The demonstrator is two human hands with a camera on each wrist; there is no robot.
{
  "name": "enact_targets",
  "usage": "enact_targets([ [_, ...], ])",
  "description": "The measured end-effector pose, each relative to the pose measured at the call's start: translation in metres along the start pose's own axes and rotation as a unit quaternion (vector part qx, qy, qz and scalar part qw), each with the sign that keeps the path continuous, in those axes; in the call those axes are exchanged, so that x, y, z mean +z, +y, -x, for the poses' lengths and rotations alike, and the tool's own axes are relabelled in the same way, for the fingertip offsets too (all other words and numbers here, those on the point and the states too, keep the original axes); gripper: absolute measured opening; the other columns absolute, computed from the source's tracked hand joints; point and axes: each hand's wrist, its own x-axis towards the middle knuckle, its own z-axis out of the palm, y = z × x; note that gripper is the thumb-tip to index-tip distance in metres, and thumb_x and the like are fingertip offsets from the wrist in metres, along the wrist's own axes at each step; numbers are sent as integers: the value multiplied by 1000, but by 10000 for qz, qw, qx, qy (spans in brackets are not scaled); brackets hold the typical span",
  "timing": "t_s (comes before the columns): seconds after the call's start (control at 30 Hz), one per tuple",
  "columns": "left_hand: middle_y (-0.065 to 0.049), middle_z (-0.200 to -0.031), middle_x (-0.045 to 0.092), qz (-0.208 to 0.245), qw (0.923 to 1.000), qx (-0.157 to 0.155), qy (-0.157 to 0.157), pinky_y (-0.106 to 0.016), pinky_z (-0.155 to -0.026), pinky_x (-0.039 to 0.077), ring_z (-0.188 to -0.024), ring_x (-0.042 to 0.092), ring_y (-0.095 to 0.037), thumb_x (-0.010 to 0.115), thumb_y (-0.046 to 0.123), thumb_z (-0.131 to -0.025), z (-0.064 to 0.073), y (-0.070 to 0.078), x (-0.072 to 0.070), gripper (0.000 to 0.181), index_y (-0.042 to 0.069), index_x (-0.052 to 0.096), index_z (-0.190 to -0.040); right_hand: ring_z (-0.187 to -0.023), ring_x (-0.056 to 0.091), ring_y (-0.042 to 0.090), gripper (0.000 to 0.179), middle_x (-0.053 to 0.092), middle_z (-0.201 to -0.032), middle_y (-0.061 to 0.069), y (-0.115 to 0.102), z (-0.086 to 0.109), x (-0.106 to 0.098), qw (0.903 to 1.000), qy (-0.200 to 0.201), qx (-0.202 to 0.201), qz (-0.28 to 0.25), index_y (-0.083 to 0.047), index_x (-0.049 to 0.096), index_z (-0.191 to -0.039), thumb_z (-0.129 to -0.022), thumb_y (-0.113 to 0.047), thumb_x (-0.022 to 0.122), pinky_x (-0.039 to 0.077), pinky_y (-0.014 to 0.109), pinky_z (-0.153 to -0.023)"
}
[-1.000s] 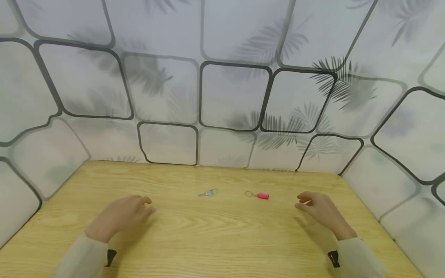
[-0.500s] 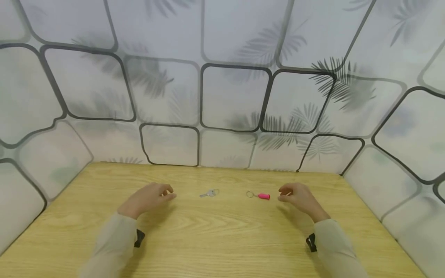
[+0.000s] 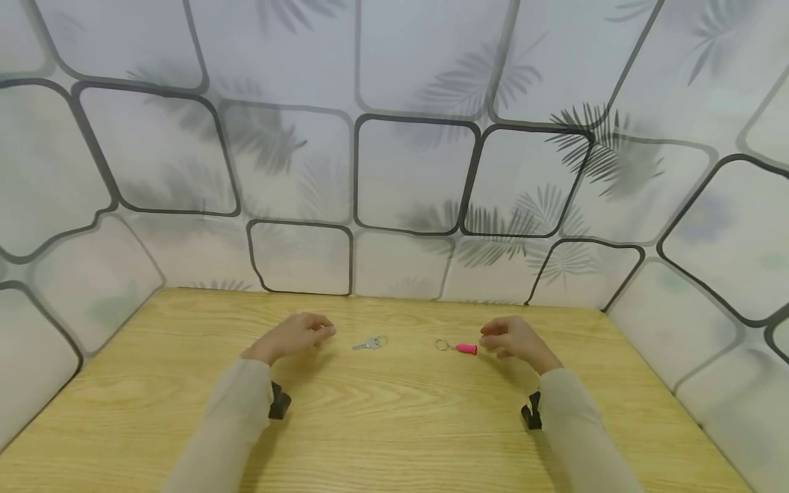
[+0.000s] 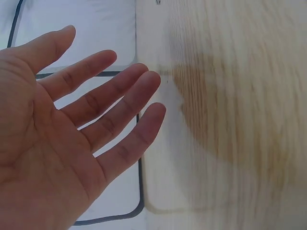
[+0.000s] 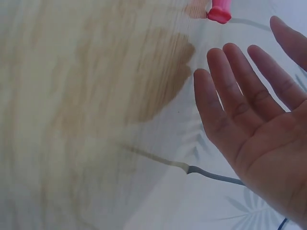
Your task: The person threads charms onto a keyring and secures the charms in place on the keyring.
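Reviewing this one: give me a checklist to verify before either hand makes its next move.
1. Left hand empty: ok, palm bare.
2. Right hand empty: ok, palm bare.
3. Key on the table: ok, nearer the left hand.
4. Pink pendant on the table: ok, close by the right hand.
5. Either item in a grip: not ok, neither is held.
6. Markings on the key: cannot tell, too small.

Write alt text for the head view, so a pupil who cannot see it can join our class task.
A person's left hand hovers near a silver key and right hand near a pink keyring charm, both over a wood-grain table. Pale walls with dark outlines and grey leaf prints stand behind.
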Motion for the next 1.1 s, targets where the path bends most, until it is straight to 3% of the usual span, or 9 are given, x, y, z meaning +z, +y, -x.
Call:
enact_targets([
  [0.2, -29, -120, 63, 1295, 9908, -317, -209, -48, -89, 56, -107, 66, -40, 47, 22, -109, -9, -4, 3, 44, -18, 56, -128, -104, 66, 35, 47, 65, -119, 26, 3, -6, -4, 9960, -268, 570, -637, 21, 50, -131, -99, -10, 64, 58, 47, -85],
  [0.4, -29, -124, 62, 2036, 9756, -730, -381, -44, -87, 57, -109, 65, -38, 44, 23, -110, -16, -3, 5, 47, -19, 54, -129, -100, 67, 28, 46, 65, -116, 28, 6, -13, -4, 9869, -394, 816, -1333, 21, 45, -133, -102, -9, 58, 59, 44, -84],
  [0.57, -28, -128, 61, 2366, 9651, -1023, -460, -42, -82, 59, -104, 67, -33, 42, 23, -110, -23, -3, 3, 46, -17, 52, -132, -95, 67, 21, 45, 69, -111, 18, 13, -20, -5, 9788, -345, 929, -1793, 20, 45, -135, -102, -8, 58, 59, 41, -83],
  [0.7, -28, -128, 60, 2513, 9604, -1093, -497, -42, -80, 60, -106, 67, -33, 42, 19, -110, -28, -5, 3, 44, -17, 50, -134, -103, 67, 20, 51, 65, -122, 24, 17, -24, -7, 9740, -606, 821, -2021, 21, 38, -140, -103, -8, 57, 58, 42, -88],
  [0.83, -28, -128, 62, 2678, 9562, -1108, -408, -41, -80, 60, -113, 65, -35, 46, 13, -109, -30, -7, 6, 40, -16, 50, -136, -107, 67, 18, 54, 61, -130, 25, 18, -27, -6, 9700, -860, 678, -2172, 22, 35, -142, -103, -6, 58, 56, 43, -91],
  [1.0, -27, -129, 62, 3013, 9456, -1183, -330, -40, -83, 59, -118, 63, -35, 52, 5, -105, -33, -8, 14, 38, -15, 50, -137, -104, 67, 17, 53, 64, -124, 17, 19, -28, -4, 9663, -980, 735, -2263, 21, 37, -141, -99, -1, 61, 56, 44, -91],
  [1.1, -26, -131, 62, 3002, 9451, -1259, -296, -39, -83, 59, -117, 64, -33, 56, 3, -102, -36, -7, 17, 40, -15, 50, -138, -107, 67, 19, 55, 63, -126, 18, 19, -29, -3, 9641, -1068, 808, -2291, 20, 37, -142, -97, 1, 63, 56, 44, -91],
])
